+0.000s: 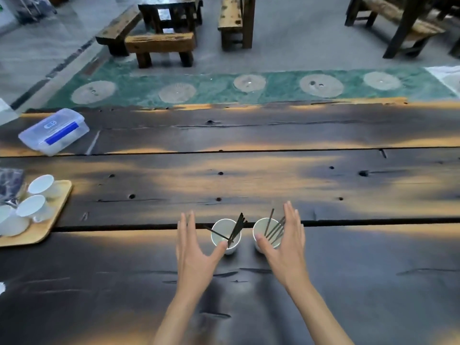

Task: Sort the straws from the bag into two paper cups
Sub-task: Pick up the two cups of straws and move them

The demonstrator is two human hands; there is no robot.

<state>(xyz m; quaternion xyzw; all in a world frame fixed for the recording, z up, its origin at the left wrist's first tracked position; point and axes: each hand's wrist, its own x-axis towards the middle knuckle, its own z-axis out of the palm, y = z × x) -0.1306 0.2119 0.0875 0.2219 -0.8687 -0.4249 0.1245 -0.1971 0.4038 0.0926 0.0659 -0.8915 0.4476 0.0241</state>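
Two white paper cups stand side by side on the dark wooden table. The left cup (222, 229) holds several dark straws (237, 229) leaning right, with one poking out to the left. Several dark straws (273, 226) stand in the right cup (261, 227). My left hand (193, 250) is spread open beside the left cup, thumb touching its near rim. My right hand (286, 247) is spread open around the right cup, thumb at its near rim, fingers along its right side. Neither hand closes on a cup. No bag of straws can be made out for sure.
A wooden tray (53, 215) with white ceramic cups (41, 185) sits at the left edge, next to a dark crinkled bag (10, 183). A clear plastic box (53, 130) with a blue label lies far left. Benches stand beyond the table.
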